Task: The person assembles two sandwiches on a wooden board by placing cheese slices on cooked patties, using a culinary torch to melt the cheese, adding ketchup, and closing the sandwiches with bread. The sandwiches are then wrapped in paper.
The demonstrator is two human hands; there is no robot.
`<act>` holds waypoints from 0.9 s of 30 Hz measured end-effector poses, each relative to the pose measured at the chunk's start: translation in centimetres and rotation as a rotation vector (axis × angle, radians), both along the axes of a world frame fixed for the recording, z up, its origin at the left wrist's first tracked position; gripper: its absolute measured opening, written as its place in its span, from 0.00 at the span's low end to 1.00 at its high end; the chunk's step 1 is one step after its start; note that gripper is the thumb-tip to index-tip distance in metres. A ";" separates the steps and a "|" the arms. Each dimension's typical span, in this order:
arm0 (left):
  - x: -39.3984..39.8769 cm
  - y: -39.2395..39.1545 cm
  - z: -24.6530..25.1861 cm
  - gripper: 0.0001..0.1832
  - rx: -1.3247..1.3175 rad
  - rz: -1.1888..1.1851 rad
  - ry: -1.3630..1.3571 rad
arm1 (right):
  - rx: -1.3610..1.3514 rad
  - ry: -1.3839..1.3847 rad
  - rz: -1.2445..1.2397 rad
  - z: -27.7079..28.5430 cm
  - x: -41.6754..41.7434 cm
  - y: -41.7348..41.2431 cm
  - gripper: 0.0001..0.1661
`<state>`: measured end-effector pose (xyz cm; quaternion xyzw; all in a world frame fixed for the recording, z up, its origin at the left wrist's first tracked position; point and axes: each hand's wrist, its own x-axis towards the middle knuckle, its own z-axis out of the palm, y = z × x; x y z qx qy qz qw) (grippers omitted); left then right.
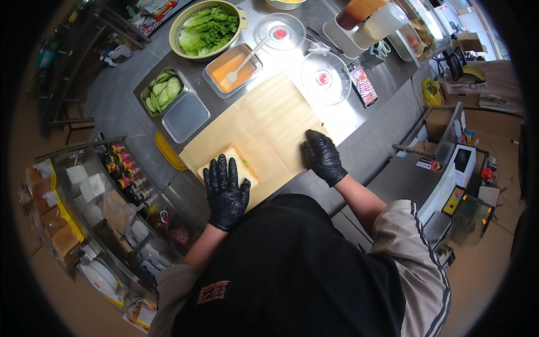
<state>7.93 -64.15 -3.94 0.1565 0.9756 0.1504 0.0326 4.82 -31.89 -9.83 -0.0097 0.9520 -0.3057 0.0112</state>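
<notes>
My left hand [227,191], in a black glove, lies flat with fingers spread on a sandwich of white sliced bread [242,162]. A bit of green shows at the sandwich's right edge. Under it lies brown wrapping paper [273,126], spread over the steel worktop. My right hand [323,158], gloved in black too, rests at the paper's right edge with its fingers bent; whether it pinches the paper cannot be told. Beyond the paper stands a plastic tub of orange sauce [254,69] with a white spatula [248,61] in it. Left of that is a metal container of cucumber slices [162,93].
A colander of lettuce [241,21] stands at the back. Two clear lids [309,84], a phone [363,86] and squeeze bottles [381,27] are at the right. An empty-looking tray [185,118] lies by the left edge. Shelves with packaged bread [63,240] stand lower left.
</notes>
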 end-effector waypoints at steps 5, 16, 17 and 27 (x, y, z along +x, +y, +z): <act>0.0 -0.1 -0.2 0.37 -0.008 0.007 -0.017 | 0.147 0.173 -0.107 0.2 0.0 2.9 0.27; 0.0 -0.3 -0.4 0.37 0.012 -0.001 -0.001 | 0.051 0.170 0.096 1.2 0.0 1.5 0.19; 0.2 -0.4 -0.5 0.37 0.008 -0.003 -0.002 | 0.026 0.143 0.133 1.3 -0.2 1.1 0.18; 0.3 -0.6 -0.9 0.39 -0.004 -0.003 0.024 | -0.045 0.196 0.266 3.1 -1.8 -2.0 0.16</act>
